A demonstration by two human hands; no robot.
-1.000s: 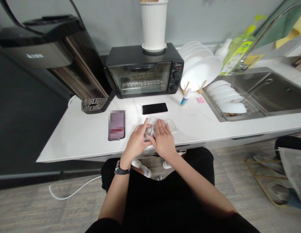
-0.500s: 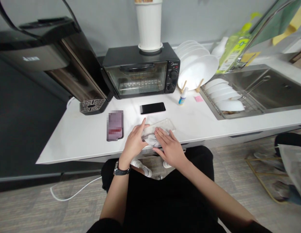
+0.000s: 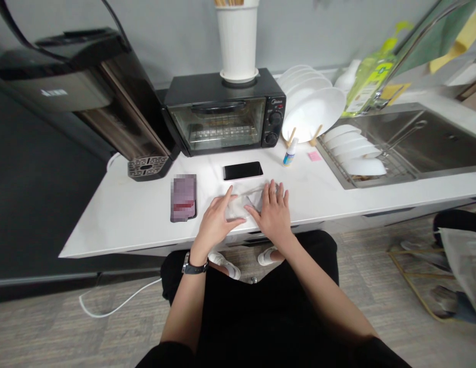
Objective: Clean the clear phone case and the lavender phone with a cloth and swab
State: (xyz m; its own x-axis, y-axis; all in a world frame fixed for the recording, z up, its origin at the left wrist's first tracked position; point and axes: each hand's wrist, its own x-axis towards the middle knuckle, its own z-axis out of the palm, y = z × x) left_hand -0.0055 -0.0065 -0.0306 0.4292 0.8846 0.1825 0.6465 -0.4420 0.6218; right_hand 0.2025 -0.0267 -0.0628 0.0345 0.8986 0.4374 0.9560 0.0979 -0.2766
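A clear phone case (image 3: 253,194) lies on the white counter (image 3: 122,214) near its front edge, with a pale crumpled cloth (image 3: 238,208) on it. My left hand (image 3: 217,222) rests on the case's left end, fingers spread and pressing down. My right hand (image 3: 272,209) lies flat over the case's right part, fingers stretched out toward the far end. A black phone (image 3: 242,170) lies face up just beyond the case. Another phone (image 3: 183,197) lies to the left of my left hand.
A black toaster oven (image 3: 222,117) with a white holder (image 3: 236,41) on top stands at the back. A small spray bottle (image 3: 290,153) and a pink note (image 3: 313,156) sit right of it. White plates (image 3: 312,110) and a sink rack (image 3: 356,158) are further right. A dark water dispenser (image 3: 92,87) stands left.
My right hand has slid away from me along the case toward its far right end. My left hand has stayed on the case's left end.
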